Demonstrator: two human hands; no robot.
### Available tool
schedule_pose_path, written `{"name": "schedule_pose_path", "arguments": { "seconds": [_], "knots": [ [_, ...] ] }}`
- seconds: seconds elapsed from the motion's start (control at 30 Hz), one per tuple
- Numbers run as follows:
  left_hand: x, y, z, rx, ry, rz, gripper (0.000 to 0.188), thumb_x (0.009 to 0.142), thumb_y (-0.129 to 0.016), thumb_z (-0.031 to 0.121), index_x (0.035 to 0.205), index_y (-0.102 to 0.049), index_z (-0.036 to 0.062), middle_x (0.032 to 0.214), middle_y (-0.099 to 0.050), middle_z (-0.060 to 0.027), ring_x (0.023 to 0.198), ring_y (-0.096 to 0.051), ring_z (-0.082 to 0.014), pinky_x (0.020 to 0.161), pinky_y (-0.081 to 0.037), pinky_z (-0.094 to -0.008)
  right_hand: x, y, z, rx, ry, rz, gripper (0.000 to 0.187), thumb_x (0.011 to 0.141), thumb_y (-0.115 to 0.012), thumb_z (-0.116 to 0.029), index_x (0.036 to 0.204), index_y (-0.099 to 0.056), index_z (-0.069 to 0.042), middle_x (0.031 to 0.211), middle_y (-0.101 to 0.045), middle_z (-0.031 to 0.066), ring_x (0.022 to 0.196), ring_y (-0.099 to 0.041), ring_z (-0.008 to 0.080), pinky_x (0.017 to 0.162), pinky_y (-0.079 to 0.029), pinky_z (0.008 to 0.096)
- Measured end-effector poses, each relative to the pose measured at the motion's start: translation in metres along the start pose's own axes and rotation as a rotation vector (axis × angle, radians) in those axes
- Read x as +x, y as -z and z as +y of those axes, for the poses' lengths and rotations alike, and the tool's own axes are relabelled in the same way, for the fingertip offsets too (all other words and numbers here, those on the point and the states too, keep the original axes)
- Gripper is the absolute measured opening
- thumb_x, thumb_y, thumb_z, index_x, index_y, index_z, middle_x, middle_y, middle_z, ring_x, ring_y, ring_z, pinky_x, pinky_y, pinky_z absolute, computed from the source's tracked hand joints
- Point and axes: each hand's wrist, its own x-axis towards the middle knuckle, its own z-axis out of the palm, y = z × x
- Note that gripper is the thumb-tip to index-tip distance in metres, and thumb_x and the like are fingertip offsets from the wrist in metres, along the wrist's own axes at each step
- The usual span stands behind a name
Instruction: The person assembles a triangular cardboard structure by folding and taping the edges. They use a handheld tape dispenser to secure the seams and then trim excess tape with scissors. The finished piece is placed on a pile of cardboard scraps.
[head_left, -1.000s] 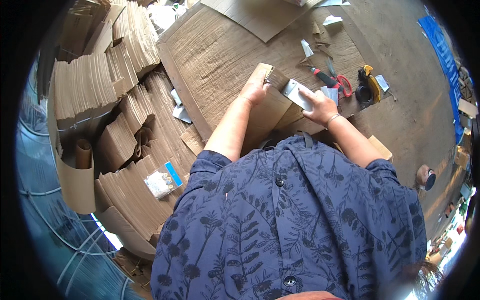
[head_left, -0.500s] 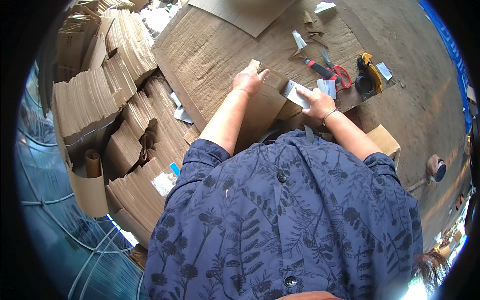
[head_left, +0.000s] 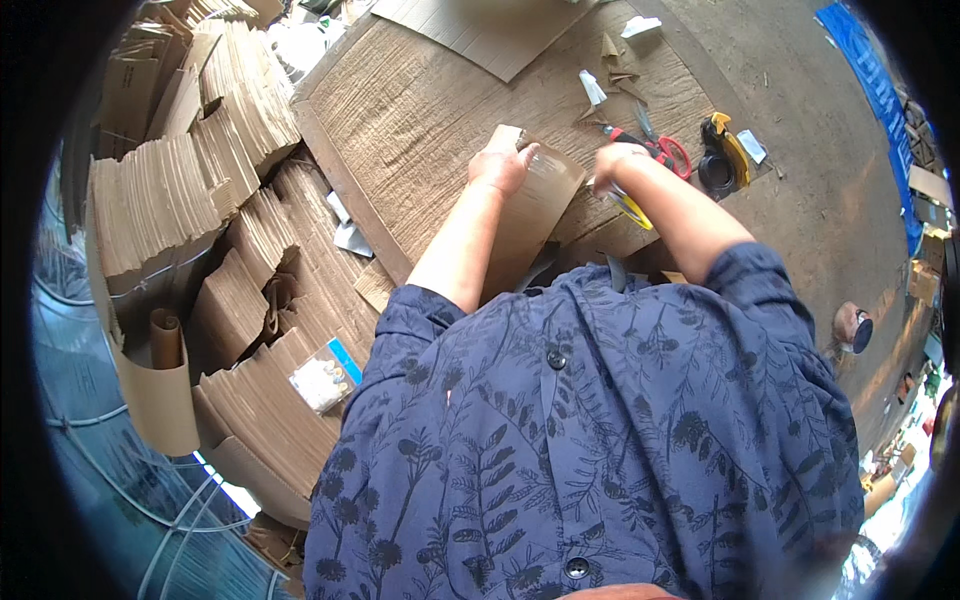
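Note:
My left hand (head_left: pixel 500 168) grips the far left corner of a narrow brown cardboard box (head_left: pixel 538 205). A glossy sheen lies on the box's top. My right hand (head_left: pixel 618 162) is just beyond the box's right end, its fingers curled, blurred and partly hidden. Below that wrist a curved yellow-and-white thing (head_left: pixel 630 208) shows; whether the hand holds it I cannot tell. Close past the right hand lie red-handled scissors (head_left: pixel 676 157) and a tool with a red and black handle (head_left: pixel 640 142). A yellow and black tape dispenser (head_left: pixel 722 160) stands farther right.
Tall stacks of flat cardboard (head_left: pixel 160 210) fill the left side. A cardboard sheet (head_left: pixel 490 35) lies at the tabletop's far edge. White paper scraps (head_left: pixel 592 87) and brown offcuts lie on the wooden tabletop (head_left: pixel 400 130). A blue tarp (head_left: pixel 870 80) runs along the far right.
My right hand has moved off the box's right end, away from me; the flat pale piece it held no longer shows. My left hand keeps its grip on the box.

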Motion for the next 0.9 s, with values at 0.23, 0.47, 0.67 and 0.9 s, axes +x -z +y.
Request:
{"name": "schedule_pose_path", "arguments": {
  "seconds": [0.23, 0.47, 0.67, 0.9],
  "knots": [
    [-0.012, 0.01, 0.004, -0.02, -0.07, 0.032, 0.057, 0.092, -0.053, 0.056, 0.129, -0.052, 0.0125, 0.123, -0.064, -0.0166, 0.112, -0.061, -0.0354, 0.091, -0.049, -0.0443, -0.007, -0.099, 0.018, 1.358, 0.148, 0.916, 0.087, 0.073, -0.079, -0.028, 0.146, -0.039, -0.002, 0.137, -0.053, 0.0166, 0.124, -0.053, 0.0232, 0.104, -0.041, 0.0319],
    [-0.052, -0.033, -0.052, -0.183, -0.198, 0.224, 0.059, 0.086, -0.071, 0.023, 0.136, -0.047, 0.0045, 0.132, -0.056, -0.0206, 0.121, -0.054, -0.0366, 0.103, -0.044, -0.041, 0.015, -0.123, -0.017, 1.371, 0.11, 1.125, 0.089, 0.069, -0.082, -0.023, 0.144, -0.039, -0.003, 0.137, -0.053, 0.0171, 0.125, -0.052, 0.0267, 0.106, -0.04, 0.0349],
    [-0.131, -0.05, -0.099, -0.1, -0.1, 0.363, 0.05, 0.087, -0.07, 0.023, 0.132, -0.053, 0.0074, 0.123, -0.061, -0.0196, 0.111, -0.059, -0.0367, 0.094, -0.049, -0.042, 0.007, -0.111, -0.03, 1.338, 0.159, 1.185, 0.086, 0.07, -0.08, -0.023, 0.143, -0.039, -0.003, 0.136, -0.053, 0.0177, 0.125, -0.052, 0.0277, 0.106, -0.04, 0.036],
    [-0.131, -0.052, -0.06, -0.035, 0.077, 0.438, 0.034, 0.088, -0.065, 0.036, 0.11, -0.061, 0.0106, 0.095, -0.069, -0.0136, 0.086, -0.066, -0.035, 0.073, -0.054, -0.0439, 0.013, -0.081, -0.012, 1.145, 0.192, 1.185, 0.086, 0.07, -0.079, -0.03, 0.143, -0.041, -0.007, 0.138, -0.053, 0.0181, 0.125, -0.054, 0.0299, 0.103, -0.043, 0.0361]
  ]
}}
